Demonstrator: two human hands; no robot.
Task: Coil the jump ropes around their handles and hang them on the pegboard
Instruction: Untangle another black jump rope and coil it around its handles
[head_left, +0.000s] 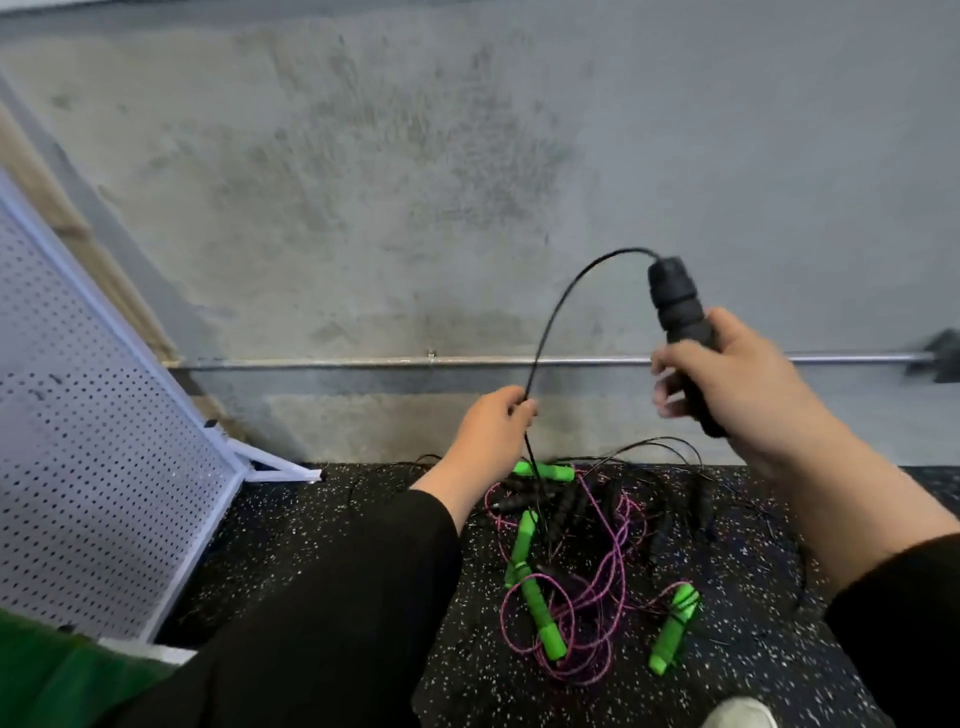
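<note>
Head view, left to right:

- White pegboard (98, 415) leans tilted at the left edge, its lower corner on the floor near the base of the grey wall (415, 156).
- Left hand (491, 431), in a black sleeve (332, 597), pinches the black rope (558, 306) between curled fingers, just above the pile on the floor.
- From that pinch the black rope arcs up and over to the right, into the top of the black handle (678, 312).
- Below the hands, a tangled pile lies on the speckled black floor mat (753, 649): green handles (543, 618), a purple rope (602, 587) looped around them, further black handles and thin black cords mixed in. One green handle (672, 629), wrapped with black cord, lies a little apart on the right side of the pile.
- Right hand (737, 379) is clenched around the lower part of the black handle, holding it upright and slightly tilted in front of the wall, above the pile.
- Metal pipe (363, 361) runs along the wall behind both hands.
</note>
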